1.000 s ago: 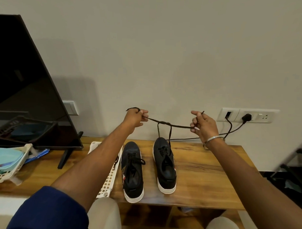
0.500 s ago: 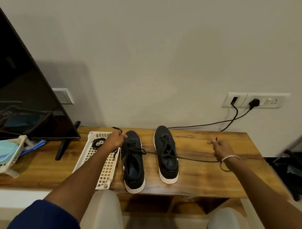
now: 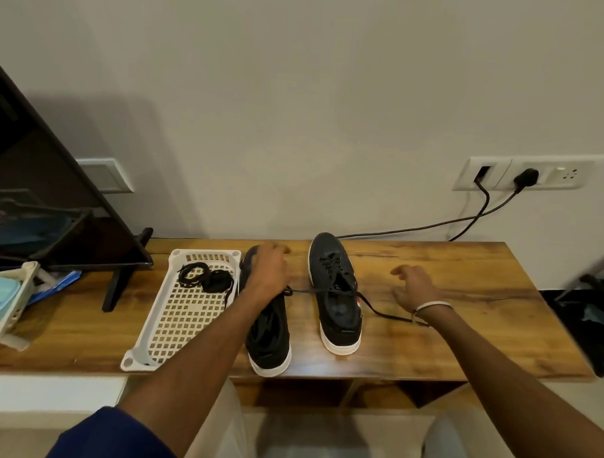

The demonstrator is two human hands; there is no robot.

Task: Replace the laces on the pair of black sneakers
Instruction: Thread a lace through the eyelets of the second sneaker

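Two black sneakers stand side by side on the wooden table [image 3: 462, 303], toes toward the wall. Taking the right sneaker [image 3: 334, 298] as landmark: the left sneaker [image 3: 269, 337] sits just to its left, and beyond that lies a white perforated tray [image 3: 174, 327] holding a coil of black laces [image 3: 206, 280]. A loose black lace [image 3: 376, 308] runs across the right sneaker's tongue, from the left sneaker's side over to the table on its right, ending near the wrist with the bracelet [image 3: 428, 307]. The left hand [image 3: 270, 272] rests on top of the left sneaker's front part, fingers curved down over it; whether they actually grip the shoe or the lace end cannot be told. The right hand [image 3: 415, 284] hovers above the table to the right of the right sneaker, fingers spread and relaxed, holding nothing.
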